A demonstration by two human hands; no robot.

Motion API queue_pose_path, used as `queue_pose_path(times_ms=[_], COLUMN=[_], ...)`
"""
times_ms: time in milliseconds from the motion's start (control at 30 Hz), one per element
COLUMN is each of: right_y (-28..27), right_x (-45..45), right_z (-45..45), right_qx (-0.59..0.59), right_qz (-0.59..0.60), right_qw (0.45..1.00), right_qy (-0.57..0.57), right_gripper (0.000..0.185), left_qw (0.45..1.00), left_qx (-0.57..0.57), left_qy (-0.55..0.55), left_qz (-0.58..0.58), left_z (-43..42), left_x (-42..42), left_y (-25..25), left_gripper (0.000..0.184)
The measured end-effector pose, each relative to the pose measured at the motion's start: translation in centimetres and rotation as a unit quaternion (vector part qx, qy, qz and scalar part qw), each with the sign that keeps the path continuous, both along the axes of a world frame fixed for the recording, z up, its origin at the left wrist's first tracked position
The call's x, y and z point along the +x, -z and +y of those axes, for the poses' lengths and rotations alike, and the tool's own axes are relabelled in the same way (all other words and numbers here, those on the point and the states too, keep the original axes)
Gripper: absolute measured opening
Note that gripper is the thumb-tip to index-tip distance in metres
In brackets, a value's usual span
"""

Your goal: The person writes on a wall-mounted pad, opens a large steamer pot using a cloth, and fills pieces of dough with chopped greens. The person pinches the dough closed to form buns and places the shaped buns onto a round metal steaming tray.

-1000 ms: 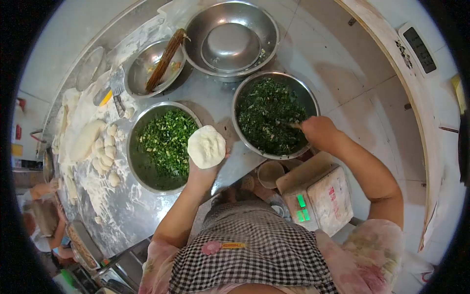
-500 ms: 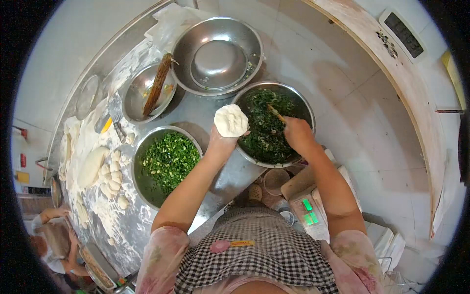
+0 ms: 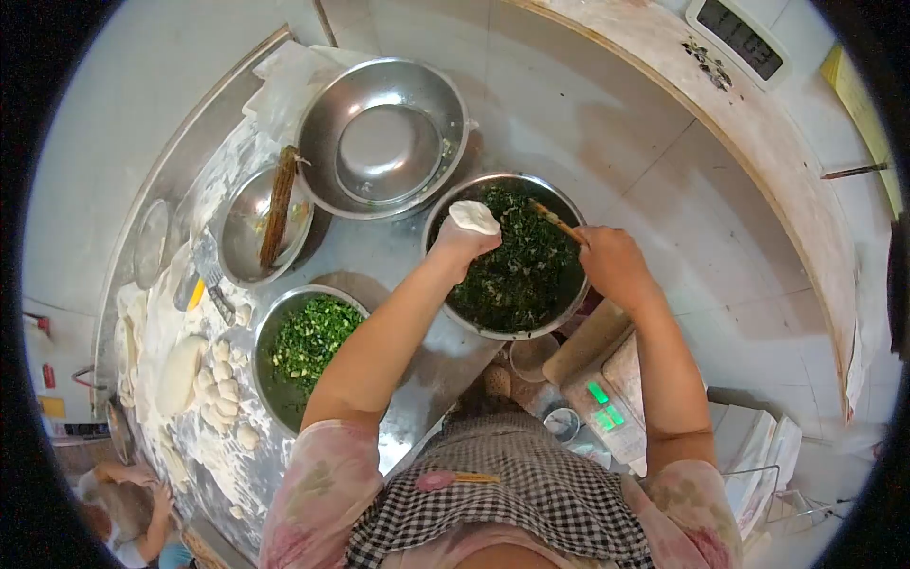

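My left hand (image 3: 463, 250) cups a round white dough wrapper (image 3: 473, 217), which sits tilted over the left side of a steel bowl (image 3: 569, 308). Dark green chopped filling (image 3: 507, 280) lies inside that bowl. In my right hand (image 3: 614, 266), fingers are closed around a wooden stick-like tool (image 3: 559, 222). Its far end reaches into the filling near the top of the bowl; the tip's shape is hard to make out. To the left of my left forearm stands another steel bowl (image 3: 268, 391) of brighter chopped greens (image 3: 313, 343), partly covered by my arm.
A large steel basin (image 3: 389, 152) and a small bowl with a brown bristly brush (image 3: 278, 209) stand behind. Dough pieces (image 3: 220, 394), a dough lump (image 3: 181, 375) and a yellow-handled scraper (image 3: 196, 294) lie on the floured table. A scale (image 3: 616, 408) is below right. Another person (image 3: 123, 507) works at lower left.
My left hand has moved over the filling bowl, and the wrapper has tipped from facing up to slanting. My right hand has shifted right with the wooden tool. The whole view has shifted slightly.
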State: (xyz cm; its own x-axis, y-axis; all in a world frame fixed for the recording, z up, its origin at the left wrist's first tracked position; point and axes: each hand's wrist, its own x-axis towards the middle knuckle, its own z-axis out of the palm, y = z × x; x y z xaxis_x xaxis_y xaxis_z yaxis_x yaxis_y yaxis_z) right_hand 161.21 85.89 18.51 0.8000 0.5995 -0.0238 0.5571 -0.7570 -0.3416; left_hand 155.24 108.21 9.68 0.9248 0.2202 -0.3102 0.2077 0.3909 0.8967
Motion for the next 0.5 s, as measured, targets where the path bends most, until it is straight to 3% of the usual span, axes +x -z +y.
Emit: queue_pose_path(times_ms=[33, 133, 167, 233, 300, 433, 500], right_y=[-0.3, 3.4, 4.2, 5.6, 3.1, 4.8, 3.3], right_x=[0.7, 4.1, 4.6, 4.7, 2.3, -2.6, -1.7], right_z=[-0.3, 0.3, 1.1, 3.5, 4.0, 3.8, 2.3], right_qx=[-0.016, -0.029, -0.016, 0.011, 0.097, 0.201, 0.189], right_qz=[0.003, -0.006, 0.043, 0.141, 0.184, 0.129, 0.151], right_qw=[1.000, 0.999, 0.998, 0.987, 0.975, 0.968, 0.965], right_qy=[0.021, -0.024, -0.037, -0.072, -0.076, -0.075, -0.099], right_gripper=[0.027, 0.024, 0.022, 0.019, 0.016, 0.014, 0.015], left_qw=[1.000, 0.991, 0.834, 0.797, 0.789, 0.770, 0.763], left_qx=[-0.026, 0.091, 0.495, 0.554, 0.584, 0.634, 0.637], left_qy=[0.008, 0.009, 0.189, 0.164, 0.122, 0.069, 0.113], left_qz=[0.011, 0.102, 0.155, 0.175, 0.144, 0.020, 0.024], left_z=[0.5, 0.1, 1.0, 1.7, 1.2, -0.2, -0.2], left_x=[1.1, 3.1, 4.8, 5.9, 5.4, 3.2, 2.9], left_y=[2.0, 3.3, 4.3, 8.7, 8.6, 4.7, 3.2], left_gripper=[0.037, 0.021, 0.023, 0.032, 0.041, 0.042, 0.041])
